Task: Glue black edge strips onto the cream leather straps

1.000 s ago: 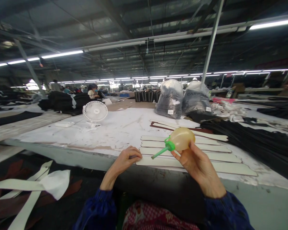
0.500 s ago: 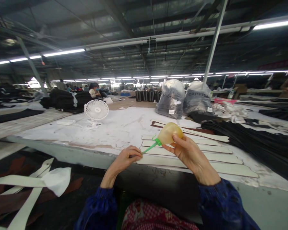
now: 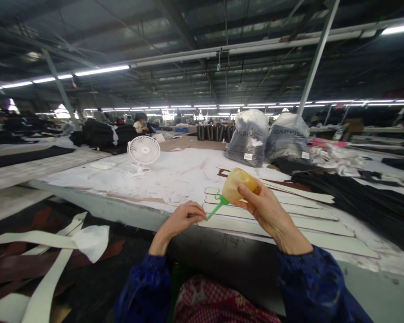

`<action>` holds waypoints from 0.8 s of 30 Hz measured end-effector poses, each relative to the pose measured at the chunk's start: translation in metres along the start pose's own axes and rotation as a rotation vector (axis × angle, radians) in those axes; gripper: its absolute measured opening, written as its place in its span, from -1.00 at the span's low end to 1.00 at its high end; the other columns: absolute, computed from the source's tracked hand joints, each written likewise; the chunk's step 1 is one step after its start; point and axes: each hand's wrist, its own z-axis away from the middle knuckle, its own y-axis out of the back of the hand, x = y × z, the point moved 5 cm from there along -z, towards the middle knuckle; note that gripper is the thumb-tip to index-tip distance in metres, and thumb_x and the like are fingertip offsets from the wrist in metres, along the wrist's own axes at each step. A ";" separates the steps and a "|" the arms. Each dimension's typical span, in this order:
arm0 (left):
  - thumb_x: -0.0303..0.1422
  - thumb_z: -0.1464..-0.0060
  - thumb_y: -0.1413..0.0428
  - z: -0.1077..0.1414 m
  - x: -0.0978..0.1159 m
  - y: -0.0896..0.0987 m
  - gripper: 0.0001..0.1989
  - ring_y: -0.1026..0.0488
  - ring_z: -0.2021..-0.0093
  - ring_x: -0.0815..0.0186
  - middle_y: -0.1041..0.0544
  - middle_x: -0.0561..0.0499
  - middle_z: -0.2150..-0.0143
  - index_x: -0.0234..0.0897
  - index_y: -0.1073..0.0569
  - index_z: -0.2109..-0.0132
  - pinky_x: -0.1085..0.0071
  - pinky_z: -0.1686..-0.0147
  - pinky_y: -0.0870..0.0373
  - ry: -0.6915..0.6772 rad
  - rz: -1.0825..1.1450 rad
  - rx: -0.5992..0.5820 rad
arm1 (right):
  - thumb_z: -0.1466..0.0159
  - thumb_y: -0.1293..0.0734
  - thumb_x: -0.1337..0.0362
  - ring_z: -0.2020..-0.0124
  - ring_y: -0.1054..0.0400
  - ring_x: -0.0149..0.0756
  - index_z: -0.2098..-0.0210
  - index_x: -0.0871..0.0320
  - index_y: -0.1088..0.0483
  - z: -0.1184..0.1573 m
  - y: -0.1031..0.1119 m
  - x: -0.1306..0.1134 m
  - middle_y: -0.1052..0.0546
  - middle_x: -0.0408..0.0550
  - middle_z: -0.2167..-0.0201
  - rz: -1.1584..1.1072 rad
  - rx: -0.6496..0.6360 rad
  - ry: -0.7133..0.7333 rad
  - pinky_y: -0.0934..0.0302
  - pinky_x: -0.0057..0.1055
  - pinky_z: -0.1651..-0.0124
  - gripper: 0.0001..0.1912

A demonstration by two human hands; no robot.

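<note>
Fingers of my right hand (image 3: 269, 213) clamped on squeeze bottle (image 3: 236, 185) above bench (image 3: 178, 172); long axis slanted, green nozzle (image 3: 217, 208) pointing down-left toward my left hand (image 3: 183, 218), its fingers bunched by nearest pale strip's (image 3: 234, 225) end, grip unclear.

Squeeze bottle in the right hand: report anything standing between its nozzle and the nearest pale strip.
Nothing visible does. The green nozzle slants down toward the nearest pale strip, the tip beside the left hand.
</note>
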 end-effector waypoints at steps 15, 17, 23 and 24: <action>-0.31 -0.10 -0.15 0.000 0.003 0.000 -0.87 -0.42 0.14 0.24 -0.55 -0.04 0.23 -0.20 -0.60 0.29 0.31 0.09 -0.33 0.022 0.010 -0.009 | 0.13 -0.57 0.19 0.16 -0.39 -0.17 0.02 0.09 -0.41 0.003 0.008 0.031 -0.52 -0.05 0.15 0.048 0.125 0.121 -0.40 -0.24 0.20 -0.33; -0.31 -0.10 -0.15 0.001 0.002 0.000 -0.87 -0.41 0.13 0.24 -0.56 -0.04 0.22 -0.21 -0.60 0.29 0.31 0.10 -0.34 0.033 0.012 -0.009 | 0.14 -0.57 0.16 0.18 -0.38 -0.18 0.04 0.10 -0.41 0.003 0.008 0.034 -0.52 -0.06 0.18 0.048 0.160 0.133 -0.40 -0.25 0.23 -0.33; -0.33 -0.10 -0.14 0.000 0.000 0.000 -0.87 -0.42 0.12 0.24 -0.55 -0.04 0.22 -0.21 -0.59 0.29 0.30 0.08 -0.33 0.029 0.007 -0.006 | 0.17 -0.57 0.09 0.20 -0.39 -0.20 0.08 0.13 -0.39 0.006 0.005 0.040 -0.52 -0.06 0.20 0.087 0.246 0.141 -0.39 -0.27 0.23 -0.32; -0.32 -0.10 -0.14 0.000 0.000 0.000 -0.87 -0.42 0.13 0.24 -0.55 -0.04 0.22 -0.21 -0.59 0.29 0.30 0.08 -0.33 0.030 0.004 -0.007 | 0.17 -0.57 0.08 0.20 -0.39 -0.19 0.09 0.14 -0.39 0.006 0.005 0.040 -0.51 -0.05 0.20 0.099 0.256 0.144 -0.39 -0.27 0.23 -0.32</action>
